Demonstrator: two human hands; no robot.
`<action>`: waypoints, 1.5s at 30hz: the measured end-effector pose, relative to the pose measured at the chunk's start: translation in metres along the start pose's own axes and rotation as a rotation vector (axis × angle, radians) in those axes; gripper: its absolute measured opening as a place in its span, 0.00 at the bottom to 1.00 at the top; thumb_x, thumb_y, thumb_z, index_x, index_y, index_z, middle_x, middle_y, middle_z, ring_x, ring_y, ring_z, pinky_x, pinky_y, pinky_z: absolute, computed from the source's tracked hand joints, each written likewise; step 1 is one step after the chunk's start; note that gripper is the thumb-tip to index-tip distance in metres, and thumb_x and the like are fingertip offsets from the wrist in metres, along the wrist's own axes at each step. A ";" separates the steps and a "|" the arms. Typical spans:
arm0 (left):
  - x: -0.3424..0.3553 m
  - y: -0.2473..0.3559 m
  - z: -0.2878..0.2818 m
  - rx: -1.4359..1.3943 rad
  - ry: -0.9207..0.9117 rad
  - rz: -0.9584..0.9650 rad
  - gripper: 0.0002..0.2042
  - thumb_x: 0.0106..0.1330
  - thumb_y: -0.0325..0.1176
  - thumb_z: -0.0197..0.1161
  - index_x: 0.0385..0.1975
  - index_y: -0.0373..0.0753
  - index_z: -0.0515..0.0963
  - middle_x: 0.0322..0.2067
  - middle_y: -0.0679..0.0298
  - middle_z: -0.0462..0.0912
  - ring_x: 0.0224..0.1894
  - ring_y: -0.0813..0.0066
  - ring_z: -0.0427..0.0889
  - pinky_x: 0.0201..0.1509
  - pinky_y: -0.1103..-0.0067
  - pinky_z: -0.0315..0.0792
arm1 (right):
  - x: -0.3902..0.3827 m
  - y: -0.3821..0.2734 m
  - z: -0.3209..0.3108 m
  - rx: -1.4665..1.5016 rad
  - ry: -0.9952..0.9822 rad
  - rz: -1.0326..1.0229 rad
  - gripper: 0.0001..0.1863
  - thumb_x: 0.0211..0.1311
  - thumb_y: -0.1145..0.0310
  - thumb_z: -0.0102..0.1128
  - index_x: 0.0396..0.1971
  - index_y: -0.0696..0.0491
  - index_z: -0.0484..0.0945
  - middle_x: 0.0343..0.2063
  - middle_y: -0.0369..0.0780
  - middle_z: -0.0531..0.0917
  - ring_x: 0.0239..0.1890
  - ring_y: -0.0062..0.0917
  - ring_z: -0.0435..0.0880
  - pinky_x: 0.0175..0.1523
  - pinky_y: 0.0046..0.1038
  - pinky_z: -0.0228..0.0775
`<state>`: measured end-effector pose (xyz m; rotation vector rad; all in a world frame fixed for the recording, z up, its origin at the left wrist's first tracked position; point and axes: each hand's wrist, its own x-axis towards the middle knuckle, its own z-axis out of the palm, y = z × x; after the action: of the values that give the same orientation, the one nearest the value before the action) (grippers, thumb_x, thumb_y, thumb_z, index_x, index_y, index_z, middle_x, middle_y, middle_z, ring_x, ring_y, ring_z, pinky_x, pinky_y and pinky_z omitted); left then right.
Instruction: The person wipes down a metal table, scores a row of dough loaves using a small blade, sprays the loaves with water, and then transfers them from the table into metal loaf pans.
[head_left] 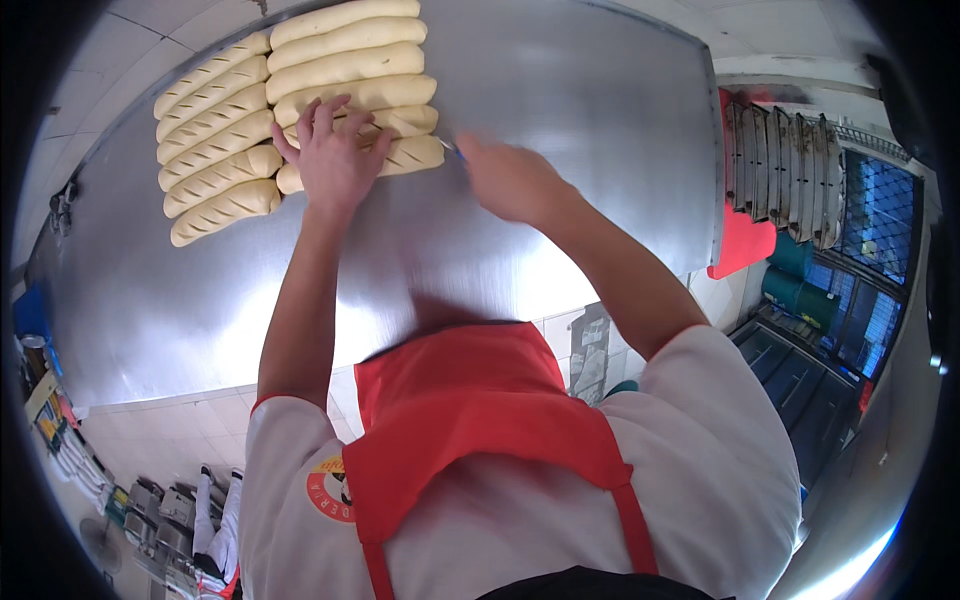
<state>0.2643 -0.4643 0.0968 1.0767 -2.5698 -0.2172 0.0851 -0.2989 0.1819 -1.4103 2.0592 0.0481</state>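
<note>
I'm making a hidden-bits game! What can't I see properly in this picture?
All in the head view:
Bottom right dough loaf: its middle is hidden by the left hand.
Thin cutting tool: mostly hidden in the right hand, so its full shape can't be told.
Right fingers: too blurred to make out their exact grip.
Metal table: part of its far edge is cut off by the picture's top edge.

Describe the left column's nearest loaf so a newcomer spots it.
On the steel table, dough loaves lie in two columns. In the left column, find the loaf nearest the apron; unlike its column-mates, it has no loaf on its near side.
</note>
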 end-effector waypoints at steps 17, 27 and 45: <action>0.030 -0.136 -0.009 -0.046 0.130 -0.190 0.09 0.66 0.45 0.73 0.42 0.54 0.91 0.60 0.74 0.81 0.71 0.59 0.71 0.78 0.37 0.39 | 0.102 -0.118 -0.005 0.004 -0.043 0.005 0.09 0.78 0.68 0.49 0.49 0.57 0.67 0.36 0.55 0.87 0.40 0.54 0.88 0.45 0.54 0.78; 0.032 -0.106 -0.006 -0.072 0.100 -0.143 0.15 0.62 0.48 0.76 0.47 0.55 0.88 0.61 0.75 0.81 0.71 0.60 0.71 0.79 0.39 0.40 | 0.093 -0.090 -0.010 -0.024 -0.033 -0.032 0.09 0.77 0.71 0.47 0.51 0.57 0.68 0.38 0.55 0.87 0.41 0.53 0.89 0.47 0.53 0.80; 0.037 -0.045 0.006 -0.085 0.113 -0.038 0.19 0.59 0.52 0.79 0.48 0.57 0.87 0.61 0.75 0.81 0.71 0.63 0.71 0.79 0.38 0.39 | 0.082 -0.044 -0.021 0.023 0.024 -0.042 0.10 0.77 0.71 0.48 0.52 0.57 0.69 0.37 0.54 0.87 0.40 0.53 0.88 0.45 0.52 0.79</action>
<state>0.2679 -0.5218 0.0886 1.0761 -2.4196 -0.2649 0.0941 -0.3925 0.1699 -1.4464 2.0420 -0.0099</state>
